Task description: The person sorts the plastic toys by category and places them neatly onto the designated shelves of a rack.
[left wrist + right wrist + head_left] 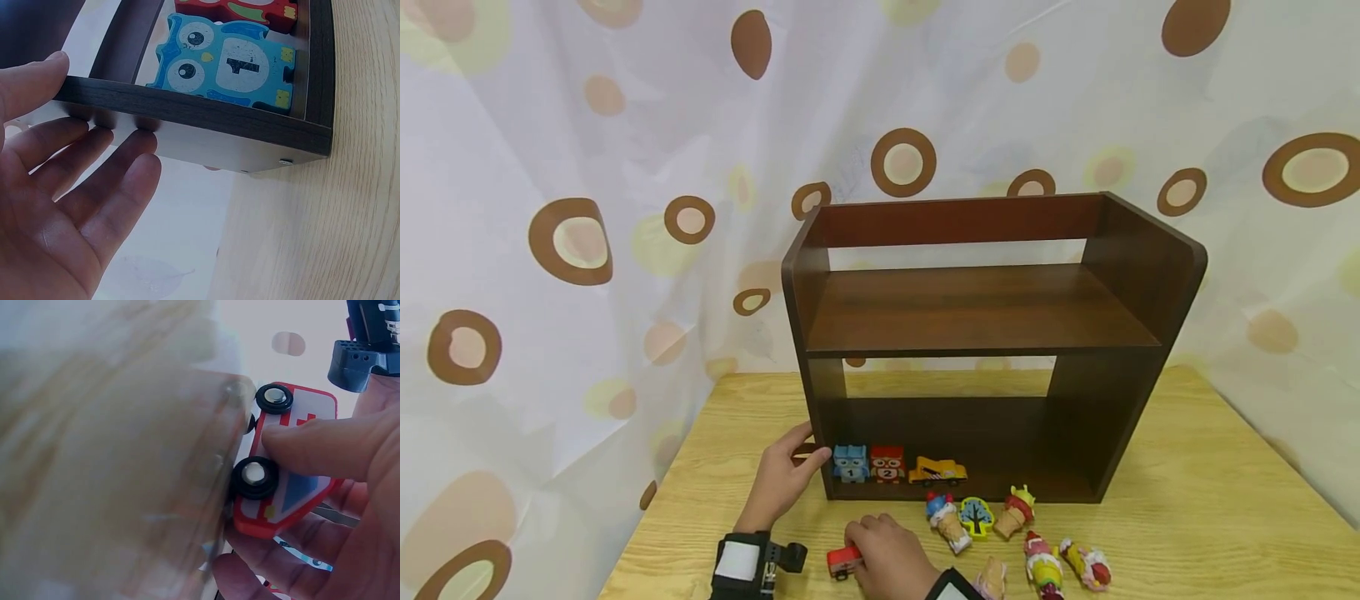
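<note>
Red-and-white toy ambulance (300, 489) sits pinched between thumb (328, 449) and fingers (269, 557) of the right hand (891, 558); the left hand (781, 479) grips the shelf unit (985, 308) ahead. Shelving seems underway; next likely calls for a forward lift.

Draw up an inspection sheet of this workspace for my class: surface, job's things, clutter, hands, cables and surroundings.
Surface: light wood-grain table, with a dark shelf standing on it.
Job's things: red-and-white toy vehicle; blue owl block, red owl block and yellow toy truck in a row in the shelf's lower compartment.
Clutter: several ice-cream toys and a tree block in front of the shelf.
Left hand: holds the shelf's left side.
Right hand: holds the toy vehicle.
Cables: nothing seen.
Surroundings: spotted sheet behind the table.
</note>
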The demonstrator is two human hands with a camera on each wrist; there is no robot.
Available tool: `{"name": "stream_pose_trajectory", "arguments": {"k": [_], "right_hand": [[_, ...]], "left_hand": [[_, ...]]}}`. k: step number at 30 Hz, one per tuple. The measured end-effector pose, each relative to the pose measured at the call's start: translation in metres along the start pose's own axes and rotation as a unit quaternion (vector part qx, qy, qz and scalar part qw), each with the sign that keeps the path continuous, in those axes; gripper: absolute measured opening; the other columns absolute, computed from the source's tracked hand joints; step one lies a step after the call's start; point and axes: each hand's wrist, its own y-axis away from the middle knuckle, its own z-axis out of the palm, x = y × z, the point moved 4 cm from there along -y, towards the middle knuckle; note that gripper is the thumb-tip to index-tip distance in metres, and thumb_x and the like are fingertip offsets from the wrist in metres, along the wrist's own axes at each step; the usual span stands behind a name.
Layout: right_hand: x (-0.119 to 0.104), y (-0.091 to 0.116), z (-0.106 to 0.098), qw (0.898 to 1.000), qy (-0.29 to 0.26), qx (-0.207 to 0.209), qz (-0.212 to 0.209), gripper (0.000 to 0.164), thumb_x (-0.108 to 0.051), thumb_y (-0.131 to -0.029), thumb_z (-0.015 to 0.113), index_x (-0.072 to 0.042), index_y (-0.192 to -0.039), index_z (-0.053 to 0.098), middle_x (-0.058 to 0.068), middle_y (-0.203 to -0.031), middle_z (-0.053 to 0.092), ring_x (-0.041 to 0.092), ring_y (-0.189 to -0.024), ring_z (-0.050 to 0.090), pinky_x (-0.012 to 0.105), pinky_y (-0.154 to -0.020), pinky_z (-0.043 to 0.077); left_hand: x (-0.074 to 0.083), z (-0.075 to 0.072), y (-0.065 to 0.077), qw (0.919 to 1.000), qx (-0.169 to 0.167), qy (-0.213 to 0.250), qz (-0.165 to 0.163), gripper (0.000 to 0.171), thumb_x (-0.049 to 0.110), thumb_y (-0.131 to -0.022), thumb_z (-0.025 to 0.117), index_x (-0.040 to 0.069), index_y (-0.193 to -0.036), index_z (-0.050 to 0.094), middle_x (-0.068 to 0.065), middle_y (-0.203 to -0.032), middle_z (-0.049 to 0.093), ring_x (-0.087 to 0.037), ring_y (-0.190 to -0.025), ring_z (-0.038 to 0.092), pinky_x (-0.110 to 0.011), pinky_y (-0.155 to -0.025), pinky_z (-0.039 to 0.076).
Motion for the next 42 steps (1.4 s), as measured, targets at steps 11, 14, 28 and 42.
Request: {"name": "stream_pose_trajectory", "arguments": {"k": [11, 14, 28, 42], "right_hand": [[0.001, 0.005, -0.007, 0.998, -0.053, 0.002, 0.019, 0.005, -0.022, -0.088, 0.071, -0.02, -0.088, 0.067, -0.011, -0.078, 0.059, 0.001, -0.065, 0.046, 0.021, -0.057, 0.039], [-0.001, 0.008, -0.019, 0.997, -0.073, 0.022, 0.016, 0.005, -0.024, -0.089, 0.072, -0.02, -0.091, 0.069, -0.013, -0.077, 0.059, -0.001, -0.064, 0.046, 0.02, -0.057, 0.039], [0.01, 0.04, -0.112, 0.978, -0.013, 0.209, 0.016, 0.02, -0.019, -0.079, 0.082, -0.015, -0.098, 0.075, -0.005, -0.091, 0.07, 0.004, -0.074, 0.055, 0.019, -0.061, 0.044], [0.057, 0.063, -0.173, 0.961, 0.048, 0.269, 0.047, 0.026, -0.013, -0.078, 0.084, -0.013, -0.101, 0.073, 0.0, -0.089, 0.07, 0.008, -0.071, 0.046, 0.022, -0.06, 0.039]], "left_hand": [[-0.002, 0.003, 0.002, 1.0, -0.007, -0.002, 0.002, 0.047, 0.023, -0.093, 0.069, 0.02, -0.139, 0.059, -0.01, -0.136, 0.064, -0.03, -0.108, 0.07, -0.038, -0.087, 0.061], [-0.002, 0.002, 0.003, 1.0, -0.009, 0.0, -0.002, 0.047, 0.022, -0.093, 0.069, 0.02, -0.139, 0.059, -0.01, -0.136, 0.064, -0.03, -0.108, 0.07, -0.038, -0.087, 0.061], [0.001, 0.0, 0.0, 0.9999, -0.011, 0.001, 0.001, 0.047, 0.022, -0.093, 0.069, 0.017, -0.138, 0.059, -0.011, -0.136, 0.063, -0.031, -0.107, 0.07, -0.04, -0.088, 0.061], [-0.001, 0.001, 0.001, 0.9998, -0.01, 0.015, -0.009, 0.047, 0.023, -0.094, 0.069, 0.017, -0.139, 0.059, -0.011, -0.137, 0.063, -0.03, -0.11, 0.069, -0.039, -0.089, 0.06]]}}
